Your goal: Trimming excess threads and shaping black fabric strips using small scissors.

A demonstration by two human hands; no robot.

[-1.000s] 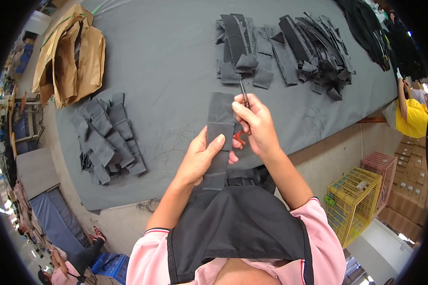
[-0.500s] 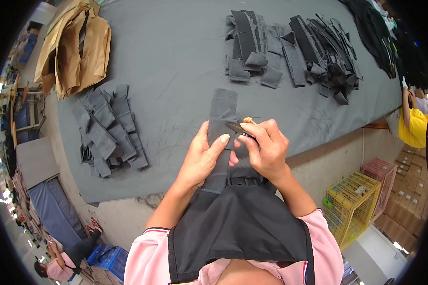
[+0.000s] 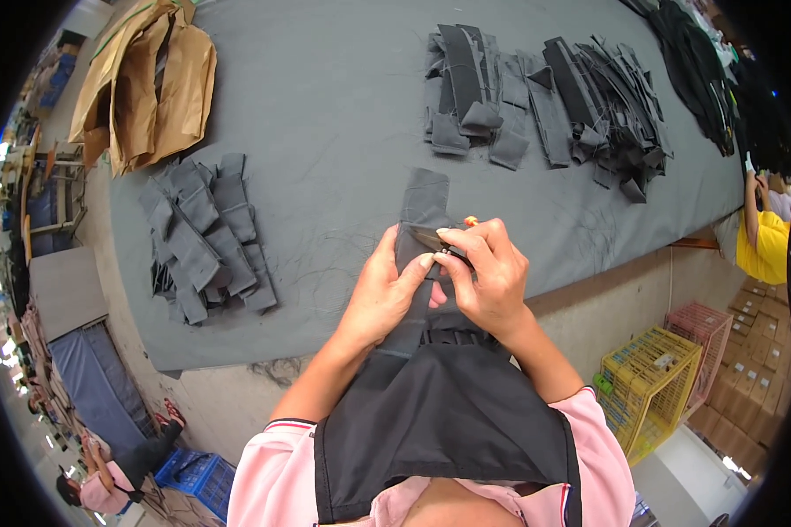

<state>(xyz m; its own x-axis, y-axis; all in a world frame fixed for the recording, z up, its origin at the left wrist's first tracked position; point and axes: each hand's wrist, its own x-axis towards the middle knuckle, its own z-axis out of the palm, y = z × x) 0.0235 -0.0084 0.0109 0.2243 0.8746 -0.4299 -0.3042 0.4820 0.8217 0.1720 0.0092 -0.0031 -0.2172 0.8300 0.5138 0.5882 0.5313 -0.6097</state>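
Observation:
A dark grey fabric strip (image 3: pixel 425 195) is pinched in my left hand (image 3: pixel 373 303), its far end lying over the table edge side of the cloth-covered top and its near part hanging toward my apron. My right hand (image 3: pixel 497 285) is closed around small dark thread snips (image 3: pixel 428 238). Their blades point left and lie against the strip, just above my left thumb tip. An orange bit shows at the snips' far side. Both thumbs nearly meet over the fabric. Whether a thread is between the blades is too small to tell.
Grey strips (image 3: pixel 204 233) lie piled at the left of the table (image 3: pixel 325 105), with more bundles (image 3: pixel 606 110) at the far right. A brown paper bag (image 3: pixel 163 97) stands far left. Yellow (image 3: pixel 646 382) and pink crates stand below the right side. Other people are at both edges.
The strip and my left hand have shifted slightly to the right in view. My left thumb has come closer to the snips, and the blades now lie further across the fabric.

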